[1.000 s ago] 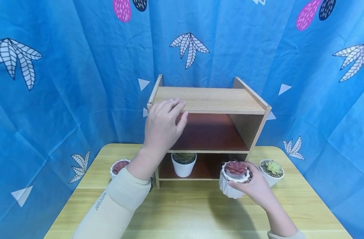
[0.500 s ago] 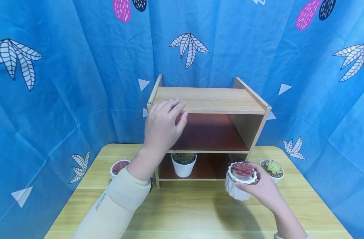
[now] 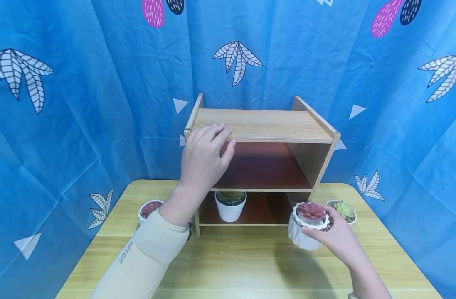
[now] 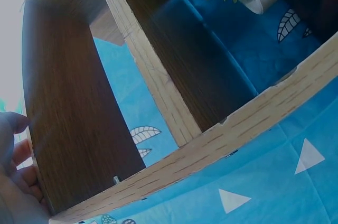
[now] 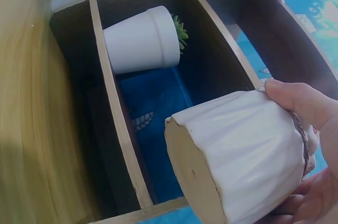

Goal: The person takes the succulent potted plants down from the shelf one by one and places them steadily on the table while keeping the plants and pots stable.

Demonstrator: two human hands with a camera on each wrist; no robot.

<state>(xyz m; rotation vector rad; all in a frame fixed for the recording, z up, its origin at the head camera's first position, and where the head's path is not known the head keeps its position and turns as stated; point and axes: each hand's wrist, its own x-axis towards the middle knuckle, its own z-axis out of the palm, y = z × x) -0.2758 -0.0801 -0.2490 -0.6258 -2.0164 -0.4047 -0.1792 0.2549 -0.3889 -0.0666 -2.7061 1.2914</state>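
In the head view my right hand (image 3: 341,236) holds a potted succulent (image 3: 312,211), a dark red rosette in a white fluted pot, raised above the table before the shelf's lower right corner. The right wrist view shows thumb and fingers round the upper part of the white pot (image 5: 248,155), its flat base facing the camera. My left hand (image 3: 205,155) rests on the top left front edge of the wooden shelf (image 3: 265,124), fingers loosely extended over the board. A potted plant (image 3: 230,207) in a smooth white pot stands at the left of the lower compartment.
A pot with a green succulent (image 3: 343,211) stands on the table (image 3: 228,265), right of the shelf and partly behind my right hand. Another pot with a red succulent (image 3: 149,209) is at the left, partly covered by my left arm. A blue curtain (image 3: 138,83) surrounds the table.
My right hand has moved to the right with the red succulent pot, away from the plant in the lower compartment. The left hand has stayed on the shelf.
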